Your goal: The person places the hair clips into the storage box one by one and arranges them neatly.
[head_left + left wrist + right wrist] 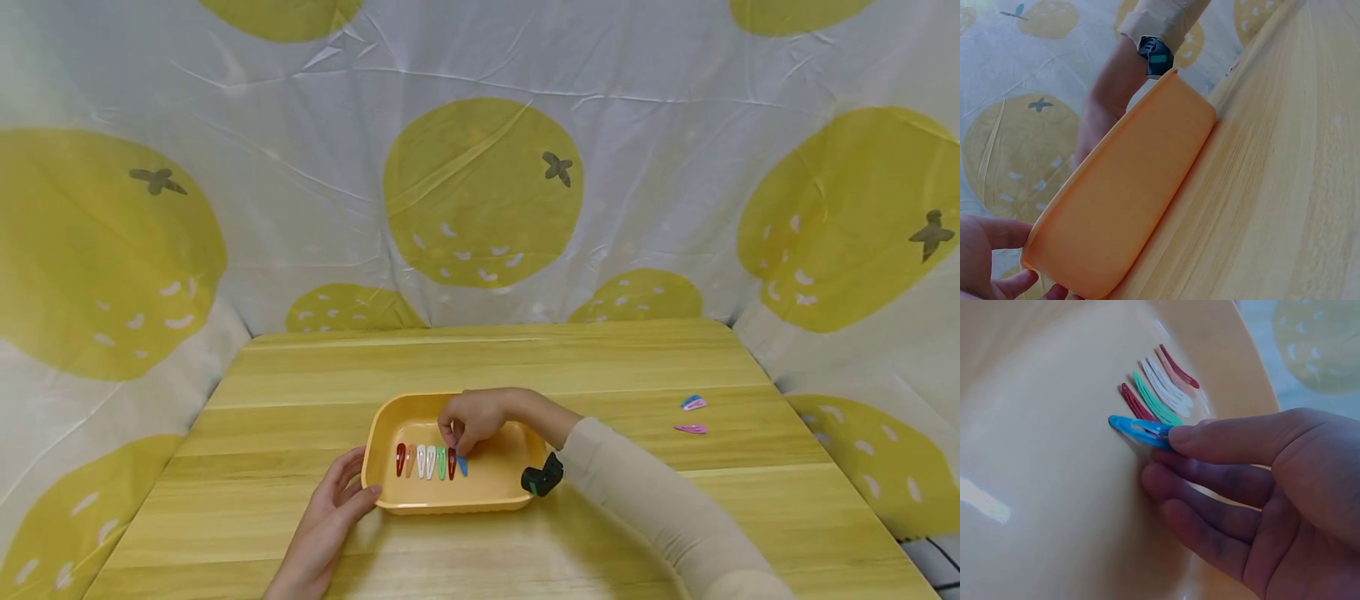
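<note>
A blue snap hair clip (1138,430) is pinched between the thumb and fingers of my right hand (480,417), over the floor of a yellow-orange plastic tray (487,504). Left of it lies a row of hair clips: a dark red one (452,463), a green one (441,462), two white ones, an orange one (410,460) and another dark red one (401,459) at the far end. My left hand (333,500) grips the tray's left end, its thumb at the rim. In the left wrist view, the tray's outer wall (1129,194) hides the clips.
On the right of the wooden table (615,367) lie a blue hair clip (690,400) partly under a pink one (695,405), and another pink clip (691,429) nearer. A dark wrist camera (542,475) sits on my right wrist. Patterned cloth (645,208) hangs behind and beside the table.
</note>
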The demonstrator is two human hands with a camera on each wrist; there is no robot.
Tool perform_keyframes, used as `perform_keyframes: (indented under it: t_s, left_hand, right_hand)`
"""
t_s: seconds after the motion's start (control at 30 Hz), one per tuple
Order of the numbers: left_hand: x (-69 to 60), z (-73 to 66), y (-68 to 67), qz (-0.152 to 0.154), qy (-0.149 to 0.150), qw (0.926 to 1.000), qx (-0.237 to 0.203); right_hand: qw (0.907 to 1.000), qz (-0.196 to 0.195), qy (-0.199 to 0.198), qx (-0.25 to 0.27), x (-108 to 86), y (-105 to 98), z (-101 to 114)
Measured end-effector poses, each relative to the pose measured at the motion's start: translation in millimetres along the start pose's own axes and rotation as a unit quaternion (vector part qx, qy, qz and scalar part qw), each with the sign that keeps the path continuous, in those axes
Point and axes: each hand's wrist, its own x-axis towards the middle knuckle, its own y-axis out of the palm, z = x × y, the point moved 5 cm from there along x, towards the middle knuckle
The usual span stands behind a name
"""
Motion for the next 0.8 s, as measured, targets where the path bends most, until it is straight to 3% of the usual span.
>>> perform_keyframes:
  t_s: [0.43,0.8]
  left_hand:
    - [-0.9,-0.2,0.1,0.000,0.001,1.0000,-0.002]
    - [-0.6,-1.4,0.4,0.000,0.003,1.0000,0.001]
  right_hand:
    - [0.9991,0.026,0.010,-0.031,1.0,3.4,-1.6]
    - [0.9971,0.014,0.031,-0.069,2.3,3.1,-1.6]
